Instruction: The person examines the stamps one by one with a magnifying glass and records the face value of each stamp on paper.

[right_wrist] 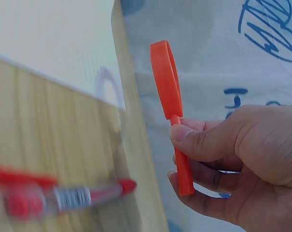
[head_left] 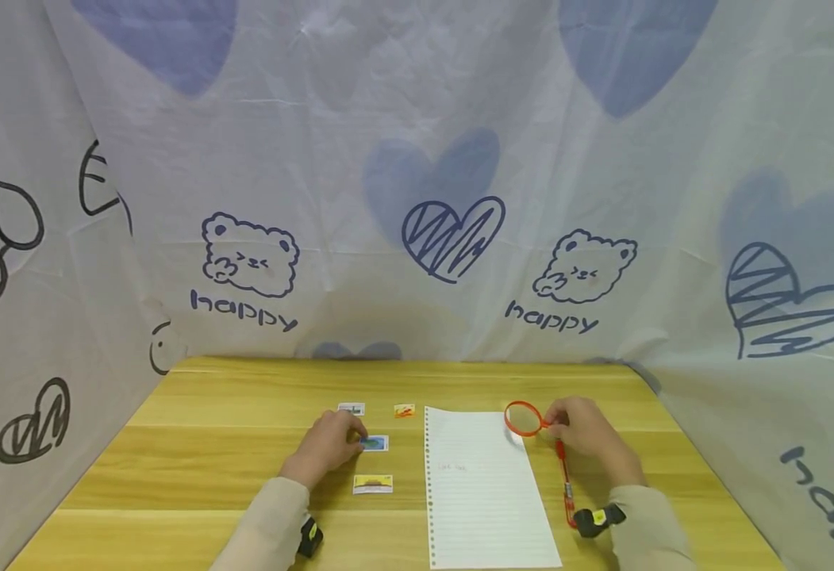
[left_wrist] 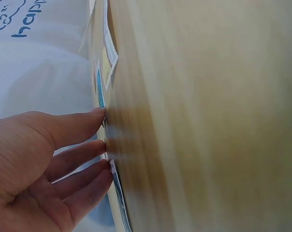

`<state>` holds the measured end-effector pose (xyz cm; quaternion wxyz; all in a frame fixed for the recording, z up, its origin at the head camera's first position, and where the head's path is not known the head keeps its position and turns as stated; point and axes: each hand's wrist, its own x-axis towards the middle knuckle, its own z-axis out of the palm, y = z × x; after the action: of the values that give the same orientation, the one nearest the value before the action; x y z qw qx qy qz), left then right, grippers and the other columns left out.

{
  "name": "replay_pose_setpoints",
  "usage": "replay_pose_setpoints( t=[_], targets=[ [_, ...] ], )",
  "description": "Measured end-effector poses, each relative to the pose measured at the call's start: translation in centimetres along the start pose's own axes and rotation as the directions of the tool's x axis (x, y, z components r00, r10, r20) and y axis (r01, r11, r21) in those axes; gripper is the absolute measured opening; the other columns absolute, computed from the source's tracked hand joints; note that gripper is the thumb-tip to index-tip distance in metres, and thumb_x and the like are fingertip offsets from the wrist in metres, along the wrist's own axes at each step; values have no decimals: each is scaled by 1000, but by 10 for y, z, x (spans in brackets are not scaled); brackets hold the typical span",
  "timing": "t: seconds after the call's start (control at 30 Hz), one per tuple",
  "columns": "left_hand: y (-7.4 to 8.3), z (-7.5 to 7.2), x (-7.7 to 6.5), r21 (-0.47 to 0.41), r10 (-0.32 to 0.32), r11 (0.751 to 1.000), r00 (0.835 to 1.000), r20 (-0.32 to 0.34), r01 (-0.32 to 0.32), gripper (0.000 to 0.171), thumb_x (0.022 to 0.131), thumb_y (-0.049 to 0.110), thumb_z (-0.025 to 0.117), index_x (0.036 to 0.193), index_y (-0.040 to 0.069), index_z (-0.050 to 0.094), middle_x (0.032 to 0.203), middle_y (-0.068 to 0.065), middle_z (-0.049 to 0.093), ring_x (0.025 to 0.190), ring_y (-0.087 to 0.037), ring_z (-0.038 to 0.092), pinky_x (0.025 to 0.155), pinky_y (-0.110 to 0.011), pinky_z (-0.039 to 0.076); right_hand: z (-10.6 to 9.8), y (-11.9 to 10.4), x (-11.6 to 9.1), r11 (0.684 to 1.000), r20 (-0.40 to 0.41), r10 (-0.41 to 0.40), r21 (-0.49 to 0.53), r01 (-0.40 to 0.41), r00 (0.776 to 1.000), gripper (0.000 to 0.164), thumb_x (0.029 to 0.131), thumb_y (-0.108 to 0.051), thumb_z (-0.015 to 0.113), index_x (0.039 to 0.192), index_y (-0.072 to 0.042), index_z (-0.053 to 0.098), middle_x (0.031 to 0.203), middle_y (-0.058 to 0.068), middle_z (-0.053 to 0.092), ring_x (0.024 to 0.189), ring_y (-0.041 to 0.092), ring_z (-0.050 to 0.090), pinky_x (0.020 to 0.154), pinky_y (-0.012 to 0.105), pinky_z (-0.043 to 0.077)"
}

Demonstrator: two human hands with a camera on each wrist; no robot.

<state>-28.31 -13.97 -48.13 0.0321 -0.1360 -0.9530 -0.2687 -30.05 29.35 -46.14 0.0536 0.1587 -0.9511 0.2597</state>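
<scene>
My left hand [head_left: 328, 446] reaches onto the table at the left end of a blue-green stamp [head_left: 377, 443]. In the left wrist view the thumb tip is right at a stamp's edge, the fingers loosely extended, and another stamp [left_wrist: 118, 188] lies by the fingertips. With thumb and fingers, my right hand [head_left: 584, 424] grips the handle of a red magnifying glass [right_wrist: 167, 79]. Its round lens frame is raised over the upper right corner of a lined sheet of paper [head_left: 484, 507].
A yellow stamp [head_left: 372, 484] lies in front of the blue-green one. Farther back are a pale stamp [head_left: 351, 408], partly behind the left hand, and a small yellow-red stamp [head_left: 404, 410]. A red pen [head_left: 565, 476] lies right of the paper. Printed cloth [head_left: 402, 333] hangs behind the table.
</scene>
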Motion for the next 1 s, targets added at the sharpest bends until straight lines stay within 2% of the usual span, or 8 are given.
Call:
replay_pose_setpoints(
  t=[0.17, 0.5, 0.8, 1.0],
  targets=[
    [-1, 2, 1, -4, 0, 1000, 1000, 0, 0, 11, 85, 5, 82, 96, 8, 80, 114, -12, 77, 115, -38, 69, 103, -57, 55, 8, -12, 9, 1000, 4, -11, 5, 11, 1000, 7, 84, 5, 74, 84, -2, 72, 80, 4, 70, 74, 12, 56, 65, 23, 49],
    [-2, 1, 3, 5, -11, 1000, 1000, 2, 11, 11, 85, 5, 82, 96, 9, 80, 114, -11, 77, 115, -38, 68, 104, -57, 54, 27, -35, 24, 995, -27, -104, -11, 103, 994, 14, 81, 8, 72, 80, -6, 72, 74, 0, 67, 71, 8, 54, 65, 23, 48],
    [0, 1, 2, 2, -8, 1000, 1000, 4, 8, 11, 85, 4, 82, 95, 7, 80, 111, -11, 77, 113, -36, 70, 102, -55, 56, 39, -59, 38, 999, 38, -31, 15, 30, 999, 13, 86, 6, 75, 82, -6, 72, 78, 1, 68, 75, 11, 56, 71, 24, 52],
    [0, 1, 1, 5, -6, 1000, 1000, 4, 6, 11, 85, 4, 82, 95, 7, 80, 112, -11, 78, 113, -36, 70, 102, -55, 56, 45, -73, 44, 997, 50, -73, 28, 72, 996, 13, 85, 8, 75, 82, -5, 73, 78, 1, 68, 75, 11, 57, 71, 25, 53]
  ],
)
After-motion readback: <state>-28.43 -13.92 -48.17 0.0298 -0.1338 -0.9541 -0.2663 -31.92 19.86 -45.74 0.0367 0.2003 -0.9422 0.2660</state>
